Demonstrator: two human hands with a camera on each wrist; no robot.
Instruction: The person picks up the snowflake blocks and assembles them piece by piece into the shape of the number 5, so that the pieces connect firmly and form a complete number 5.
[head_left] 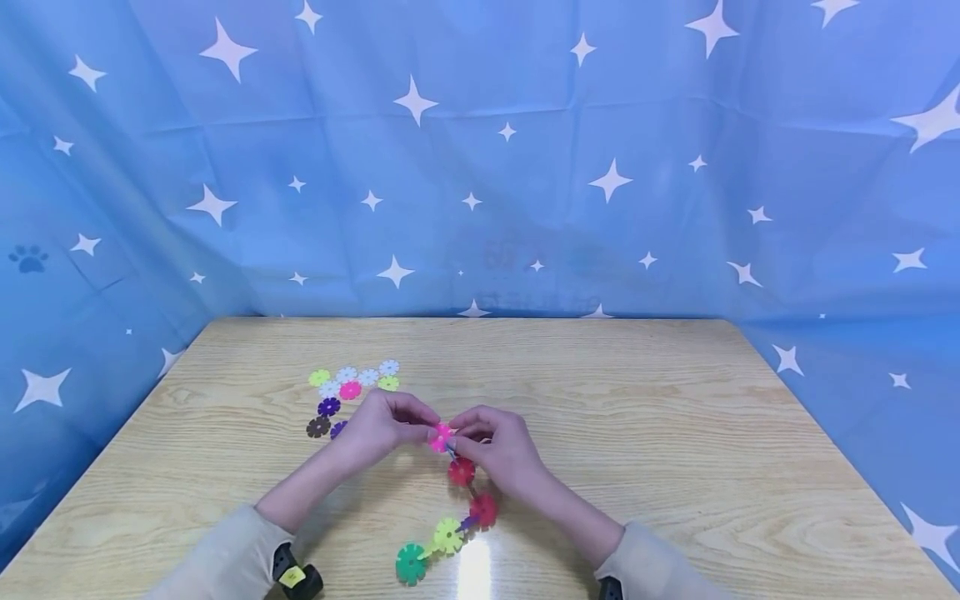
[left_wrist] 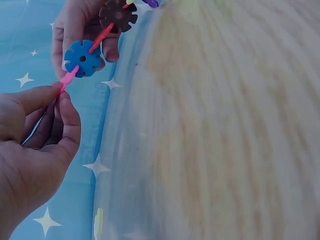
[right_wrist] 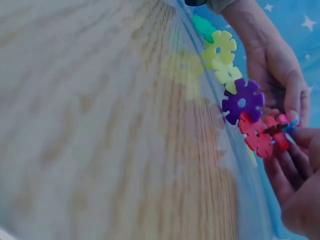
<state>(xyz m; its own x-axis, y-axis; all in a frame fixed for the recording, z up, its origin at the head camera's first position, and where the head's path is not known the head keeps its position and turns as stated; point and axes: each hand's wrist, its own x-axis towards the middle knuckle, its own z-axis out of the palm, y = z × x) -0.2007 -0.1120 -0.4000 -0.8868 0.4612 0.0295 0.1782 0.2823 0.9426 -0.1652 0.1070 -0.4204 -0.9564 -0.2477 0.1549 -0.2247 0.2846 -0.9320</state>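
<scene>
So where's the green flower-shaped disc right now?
In the head view, the green disc is near the bottom edge, slightly left of centre. It forms the near end of the linked chain, beside two yellow discs.

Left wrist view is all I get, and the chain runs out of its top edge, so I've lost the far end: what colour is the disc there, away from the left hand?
Observer: Green; the head view shows the chain ending in a green disc.
Operator: Any pink disc lying loose?
Observer: Yes, a loose pink disc lies beside pale blue discs.
Operator: And a loose brown one?
Observer: Yes, a dark brown disc lies near a purple disc.
</scene>
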